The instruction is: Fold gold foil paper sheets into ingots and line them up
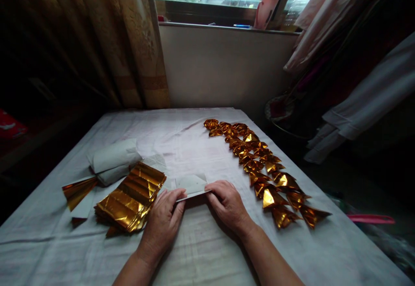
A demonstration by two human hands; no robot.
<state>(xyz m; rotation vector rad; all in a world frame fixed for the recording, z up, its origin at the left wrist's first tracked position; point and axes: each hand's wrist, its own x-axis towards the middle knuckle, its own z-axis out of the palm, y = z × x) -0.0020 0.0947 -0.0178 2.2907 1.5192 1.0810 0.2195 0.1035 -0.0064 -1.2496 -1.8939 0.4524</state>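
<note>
A folded sheet of pale paper (192,184) lies over the cloth in front of me, its near edge slightly raised. My left hand (167,212) pinches the left end of that edge between thumb and fingers. At the right end, my right hand (225,201) grips the paper the same way. Just left of my left hand is a stack of gold foil sheets (132,197) with crease lines. Off to the right, rows of folded gold foil pieces (253,167) run from the table's back toward its right side.
White cloth covers the table (175,147). Loose pale paper (113,158) and a gold foil strip (79,192) lie at the left. A curtain (136,39) hangs behind, near a window ledge with a pink container (265,13). Clothes (372,91) hang at the right.
</note>
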